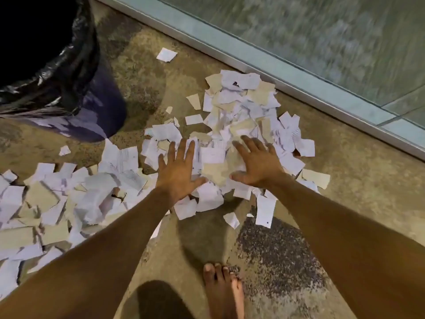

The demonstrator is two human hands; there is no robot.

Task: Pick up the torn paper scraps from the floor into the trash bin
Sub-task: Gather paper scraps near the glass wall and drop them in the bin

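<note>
Two bare hands — left hand and right hand — lie flat with fingers spread apart on a heap of torn paper scraps on the speckled floor. More scraps spread leftward. A trash bin, black-lined, stands upper left; a metal door sill runs just beyond the heap — a bare foot below.

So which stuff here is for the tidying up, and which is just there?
For the job:
- paper scraps heaped on the floor
- trash bin with its black liner
- left hand and right hand, both spread flat on the heap

Just there:
- metal door sill
- bare foot
</note>
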